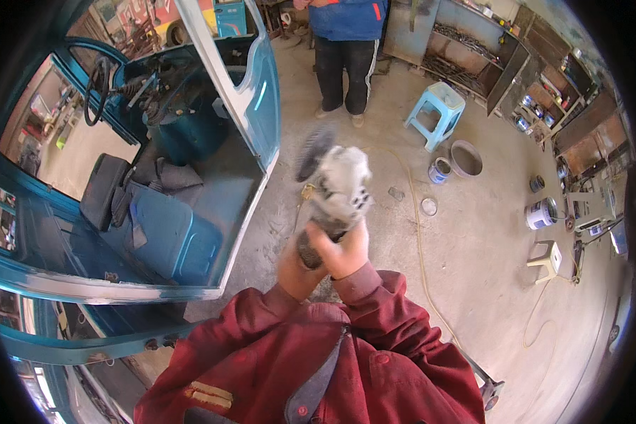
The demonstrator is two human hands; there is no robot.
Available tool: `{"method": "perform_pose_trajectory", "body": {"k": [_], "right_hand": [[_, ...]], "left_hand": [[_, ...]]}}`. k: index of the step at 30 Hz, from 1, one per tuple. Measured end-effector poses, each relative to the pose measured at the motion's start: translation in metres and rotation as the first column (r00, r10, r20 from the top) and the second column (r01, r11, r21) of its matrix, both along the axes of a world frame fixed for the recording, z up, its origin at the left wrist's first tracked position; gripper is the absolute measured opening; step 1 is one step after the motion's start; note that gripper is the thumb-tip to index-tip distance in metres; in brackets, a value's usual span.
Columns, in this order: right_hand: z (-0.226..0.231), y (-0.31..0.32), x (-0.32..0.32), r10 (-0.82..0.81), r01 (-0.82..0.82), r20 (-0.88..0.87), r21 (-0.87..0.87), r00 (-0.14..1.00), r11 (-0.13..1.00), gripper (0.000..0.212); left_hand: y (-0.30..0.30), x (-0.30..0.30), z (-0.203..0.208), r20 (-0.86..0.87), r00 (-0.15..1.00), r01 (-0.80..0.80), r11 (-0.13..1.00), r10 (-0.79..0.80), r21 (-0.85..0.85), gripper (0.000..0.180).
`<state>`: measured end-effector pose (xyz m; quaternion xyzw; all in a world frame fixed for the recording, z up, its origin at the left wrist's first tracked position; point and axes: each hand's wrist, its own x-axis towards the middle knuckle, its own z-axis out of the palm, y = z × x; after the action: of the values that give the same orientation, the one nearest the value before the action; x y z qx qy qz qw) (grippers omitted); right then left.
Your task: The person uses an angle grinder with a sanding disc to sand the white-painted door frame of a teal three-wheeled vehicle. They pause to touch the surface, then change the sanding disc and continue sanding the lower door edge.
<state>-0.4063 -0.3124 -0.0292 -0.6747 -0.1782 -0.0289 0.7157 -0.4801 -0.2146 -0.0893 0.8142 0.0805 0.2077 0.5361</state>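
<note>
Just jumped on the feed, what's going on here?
A person in a red jacket grips a pale handheld power tool with both the left hand and right hand. Its dark disc points away from the body, beside a blue vehicle cab. The tool is blurred, so I can't tell whether the disc is spinning. Another person stands ahead, near a light-blue stool.

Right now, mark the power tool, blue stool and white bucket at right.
Power tool (pixel 344 175), head view: blurred pale body.
Blue stool (pixel 442 97), head view: seat top.
White bucket (pixel 538 215), head view: side wall.
</note>
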Motion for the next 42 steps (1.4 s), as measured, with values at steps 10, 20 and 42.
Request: {"method": "perform_pose_trajectory", "body": {"k": [10, 20, 42], "right_hand": [[-0.023, -0.127, 0.063, -0.101, 0.146, -0.184, 0.251, 0.978, 0.957, 0.026], [-0.032, -0.197, 0.172, 0.101, -0.054, -0.095, 0.409, 0.99, 0.911, 0.119], [-0.012, 0.036, 0.093, 0.959, -0.789, 0.091, 0.591, 0.27, 0.166, 0.095]], "left_hand": [[-0.11, 0.071, -0.001, -0.07, 0.935, 0.344, 0.938, -0.347, -0.051, 0.07], [-0.201, 0.146, 0.005, -0.098, 0.985, 0.132, 0.987, -0.141, -0.092, 0.069], [-0.103, 0.031, 0.022, -0.155, 0.718, -0.696, 0.703, 0.678, -0.149, 0.061]]}}
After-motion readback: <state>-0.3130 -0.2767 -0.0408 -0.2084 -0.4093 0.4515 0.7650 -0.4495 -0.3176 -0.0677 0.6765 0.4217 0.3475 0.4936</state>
